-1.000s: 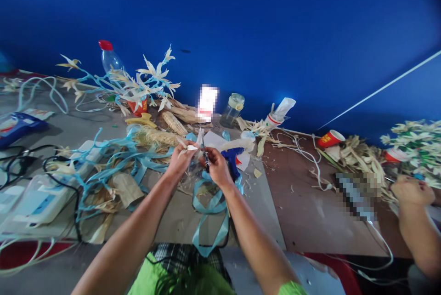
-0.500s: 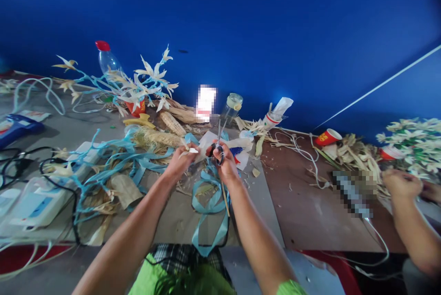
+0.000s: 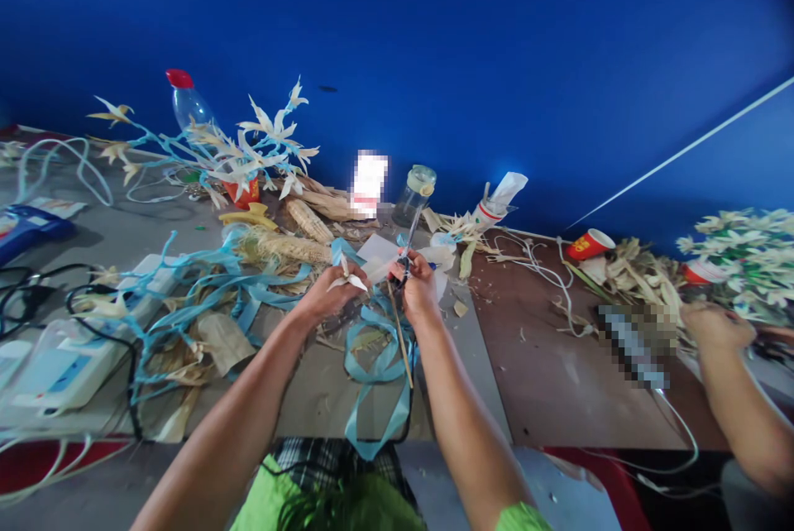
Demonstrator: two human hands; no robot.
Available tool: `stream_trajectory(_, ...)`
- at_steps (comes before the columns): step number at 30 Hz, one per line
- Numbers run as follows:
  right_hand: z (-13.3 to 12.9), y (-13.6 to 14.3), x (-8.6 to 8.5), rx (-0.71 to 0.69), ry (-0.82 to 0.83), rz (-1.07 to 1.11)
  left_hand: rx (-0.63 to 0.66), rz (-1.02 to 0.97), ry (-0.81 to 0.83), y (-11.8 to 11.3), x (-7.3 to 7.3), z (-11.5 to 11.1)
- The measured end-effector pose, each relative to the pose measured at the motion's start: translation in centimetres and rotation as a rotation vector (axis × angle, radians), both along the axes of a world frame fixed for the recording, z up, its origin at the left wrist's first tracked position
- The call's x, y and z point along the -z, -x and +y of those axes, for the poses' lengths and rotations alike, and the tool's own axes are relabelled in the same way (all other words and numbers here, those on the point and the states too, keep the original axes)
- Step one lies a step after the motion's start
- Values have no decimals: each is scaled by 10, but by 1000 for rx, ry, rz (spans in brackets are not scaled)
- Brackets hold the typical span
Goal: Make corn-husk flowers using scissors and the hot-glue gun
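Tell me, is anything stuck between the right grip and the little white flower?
Nothing visible blocks the way: a gap separates the right grip, holding scissors, from the white flower in the left grip. The white sheet showing between them seems to lie lower, on the table.

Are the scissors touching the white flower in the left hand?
Apart: the head view shows a gap between the scissors, in the right hand, and the white flower.
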State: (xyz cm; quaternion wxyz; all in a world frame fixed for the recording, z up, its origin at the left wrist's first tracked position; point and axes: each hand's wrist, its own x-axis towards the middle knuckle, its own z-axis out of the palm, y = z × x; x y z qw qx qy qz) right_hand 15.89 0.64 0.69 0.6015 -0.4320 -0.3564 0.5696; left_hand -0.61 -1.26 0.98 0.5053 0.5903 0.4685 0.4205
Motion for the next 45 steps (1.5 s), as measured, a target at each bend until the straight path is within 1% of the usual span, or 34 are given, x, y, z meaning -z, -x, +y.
stream_trajectory(3,4,-2,2,110,-32,21,-60,-23,26,0,2,2)
stream_trajectory(7,11,-7,5,303,-94,21,-148,-67,102,-2,1,2)
stream_trajectory(9,13,-9,6,387,-112,32,-158,-93,141,-5,1,1)
stream_trajectory(11,14,-8,7,429,-115,54,-143,-117,176,-9,2,-1)
stream_trajectory(14,10,-1,8,417,-103,87,-77,-144,219,-15,5,-3)
stream_trajectory(16,6,6,9,394,-84,98,-64,-190,229,-18,7,-3)
stream_trajectory(21,0,18,13,320,-69,112,-177,-334,226,-19,13,2)
stream_trajectory(24,-2,20,12,307,-51,92,-209,-403,237,-17,16,4)
stream_trajectory(29,-4,23,10,300,-49,60,-209,-466,265,-19,12,3)
stream_trajectory(35,-6,25,12,277,-34,21,-208,-494,275,-22,9,1)
stream_trajectory(39,-7,27,13,268,-45,23,-241,-517,290,-21,8,1)
stream_trajectory(45,-12,33,11,239,-61,30,-282,-659,276,-19,3,2)
